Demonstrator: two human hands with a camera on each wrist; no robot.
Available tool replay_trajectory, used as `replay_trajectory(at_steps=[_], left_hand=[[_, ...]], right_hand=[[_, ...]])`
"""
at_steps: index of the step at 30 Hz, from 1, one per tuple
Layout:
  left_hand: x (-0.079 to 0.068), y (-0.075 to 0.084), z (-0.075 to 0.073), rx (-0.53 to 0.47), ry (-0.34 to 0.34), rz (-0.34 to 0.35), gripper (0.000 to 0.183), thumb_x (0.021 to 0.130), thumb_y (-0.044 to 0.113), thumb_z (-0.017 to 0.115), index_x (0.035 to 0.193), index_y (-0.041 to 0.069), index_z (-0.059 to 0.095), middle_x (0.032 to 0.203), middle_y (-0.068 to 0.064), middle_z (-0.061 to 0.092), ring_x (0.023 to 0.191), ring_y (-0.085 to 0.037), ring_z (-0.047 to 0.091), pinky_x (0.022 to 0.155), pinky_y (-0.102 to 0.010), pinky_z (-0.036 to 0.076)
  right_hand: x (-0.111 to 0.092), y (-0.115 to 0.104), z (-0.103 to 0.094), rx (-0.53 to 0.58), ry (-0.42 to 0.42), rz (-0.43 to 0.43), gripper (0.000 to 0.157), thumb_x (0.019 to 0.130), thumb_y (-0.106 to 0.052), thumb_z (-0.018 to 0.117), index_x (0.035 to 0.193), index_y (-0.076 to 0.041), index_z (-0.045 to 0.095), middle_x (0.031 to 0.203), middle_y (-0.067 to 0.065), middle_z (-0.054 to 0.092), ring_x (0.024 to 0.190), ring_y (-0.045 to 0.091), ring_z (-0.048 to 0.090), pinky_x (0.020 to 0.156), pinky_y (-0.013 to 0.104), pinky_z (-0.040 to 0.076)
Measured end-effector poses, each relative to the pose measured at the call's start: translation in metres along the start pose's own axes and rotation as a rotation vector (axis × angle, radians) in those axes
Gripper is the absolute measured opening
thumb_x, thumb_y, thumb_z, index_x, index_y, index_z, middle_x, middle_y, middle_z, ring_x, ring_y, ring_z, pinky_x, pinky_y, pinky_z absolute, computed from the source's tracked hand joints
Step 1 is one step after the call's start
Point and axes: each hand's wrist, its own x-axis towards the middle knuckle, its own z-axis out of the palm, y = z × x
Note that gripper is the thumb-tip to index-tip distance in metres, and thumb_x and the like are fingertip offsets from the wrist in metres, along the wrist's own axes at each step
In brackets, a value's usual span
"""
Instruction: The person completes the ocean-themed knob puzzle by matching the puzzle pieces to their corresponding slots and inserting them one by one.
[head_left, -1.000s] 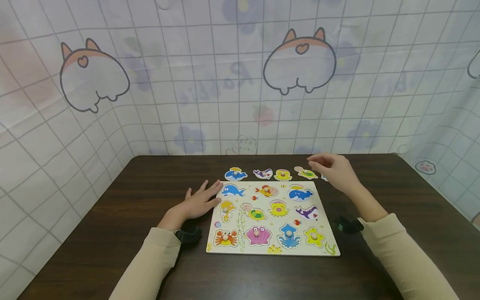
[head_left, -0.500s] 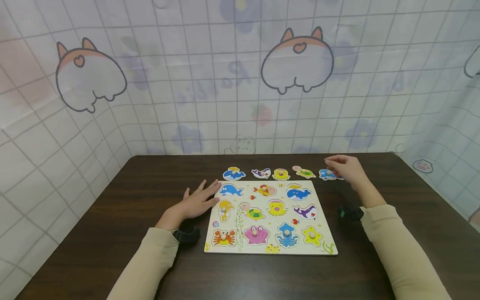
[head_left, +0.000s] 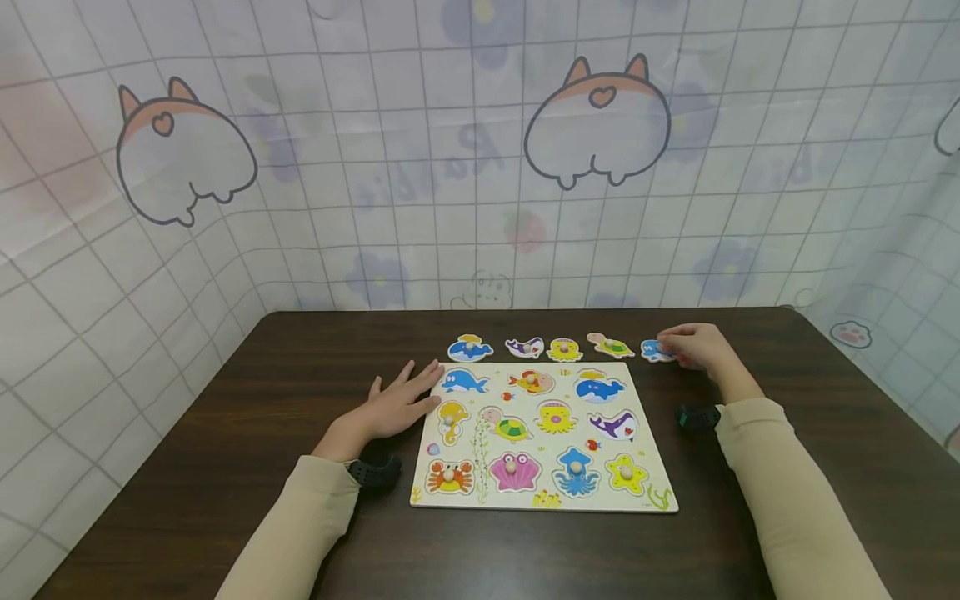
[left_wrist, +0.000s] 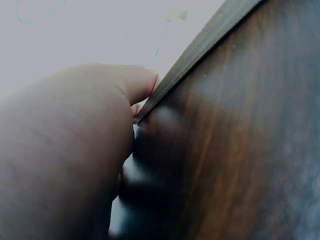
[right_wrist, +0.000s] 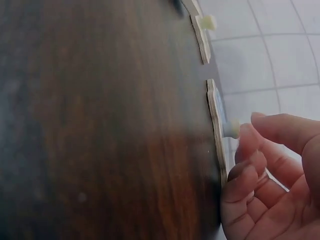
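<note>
1. The head view has the right hand [head_left: 697,346] over the blue animal piece [head_left: 655,352], its fingers hiding the right end. The piece lies at the right end of the row on the dark table [head_left: 285,400], past the board's [head_left: 536,400] upper right corner.
2. The right wrist view adds what those fingers hide: a pale knob [right_wrist: 231,129] on the piece, with index finger and thumb close by. The other fingers are curled. I cannot tell whether the knob is pinched. The piece's thin wooden edge shows too, with a neighbouring piece [right_wrist: 201,40] apart from it.
3. The left hand [head_left: 393,404] is spread flat, grasping nothing, its fingertips on the board's upper left edge. The left wrist view shows the thumb [left_wrist: 142,85] against the board's side, with bare table beside it.
4. Also in the row, leftward, are a turtle [head_left: 610,346], an octopus [head_left: 565,350], a purple whale [head_left: 525,347] and a blue whale [head_left: 470,348].
5. Knobbed pieces sit in the board: fish [head_left: 532,382], seahorse [head_left: 452,421], crab [head_left: 450,477], shell [head_left: 515,472], squid [head_left: 576,473] and star [head_left: 627,474].
6. A checked cloth [head_left: 420,150] hangs behind the table.
</note>
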Motion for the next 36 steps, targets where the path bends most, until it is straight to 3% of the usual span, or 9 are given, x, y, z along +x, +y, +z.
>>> replay_trajectory(at_steps=[9,18,23,28,31,36], left_hand=[[-0.001,0.002,-0.001,0.008,0.009,-0.009,0.067,0.111,0.043,0.043,0.166,0.016,0.018,0.172,-0.007,0.010,0.156,-0.039,-0.005,0.111,-0.074,-0.012],[-0.002,0.005,-0.002,0.002,0.003,-0.014,0.066,0.111,0.041,0.043,0.166,0.015,0.017,0.171,-0.007,0.010,0.156,-0.039,-0.004,0.111,-0.074,-0.011],[-0.002,0.005,-0.002,0.007,0.003,-0.019,0.066,0.111,0.041,0.044,0.166,0.016,0.018,0.171,-0.006,0.010,0.156,-0.039,-0.004,0.111,-0.074,-0.011],[-0.002,0.004,-0.001,0.003,0.010,-0.014,0.066,0.111,0.040,0.044,0.166,0.015,0.019,0.171,-0.007,0.011,0.155,-0.040,-0.004,0.111,-0.075,-0.011],[-0.002,0.005,-0.001,0.004,0.009,-0.016,0.066,0.110,0.040,0.044,0.166,0.015,0.019,0.171,-0.007,0.011,0.156,-0.040,-0.004,0.111,-0.075,-0.011],[-0.002,0.005,-0.001,0.004,0.014,-0.017,0.066,0.110,0.041,0.044,0.166,0.015,0.020,0.171,-0.008,0.012,0.156,-0.040,-0.004,0.111,-0.075,-0.011]], right_hand=[[0.006,0.004,-0.003,-0.059,-0.030,0.007,0.042,0.104,-0.016,0.061,0.133,0.014,0.059,0.075,-0.002,0.057,0.063,0.012,0.050,0.058,0.025,0.050],[0.004,0.001,-0.001,-0.103,-0.027,-0.024,0.037,0.099,-0.009,0.066,0.125,0.017,0.062,0.074,-0.005,0.063,0.062,0.013,0.051,0.056,0.026,0.049],[0.005,-0.001,0.000,-0.173,-0.019,-0.020,0.036,0.099,-0.010,0.066,0.123,0.016,0.063,0.080,0.001,0.063,0.067,0.016,0.051,0.059,0.028,0.047],[0.006,-0.002,0.000,-0.266,-0.003,-0.039,0.035,0.100,-0.012,0.064,0.121,0.015,0.065,0.097,0.020,0.065,0.081,0.028,0.055,0.068,0.037,0.049],[0.003,-0.004,0.000,-0.296,0.000,-0.063,0.035,0.101,-0.013,0.063,0.122,0.015,0.065,0.111,0.029,0.064,0.095,0.038,0.057,0.081,0.048,0.051],[-0.001,-0.010,0.000,-0.294,0.010,-0.092,0.035,0.103,-0.015,0.061,0.122,0.015,0.064,0.114,0.030,0.064,0.105,0.044,0.057,0.094,0.059,0.047]])
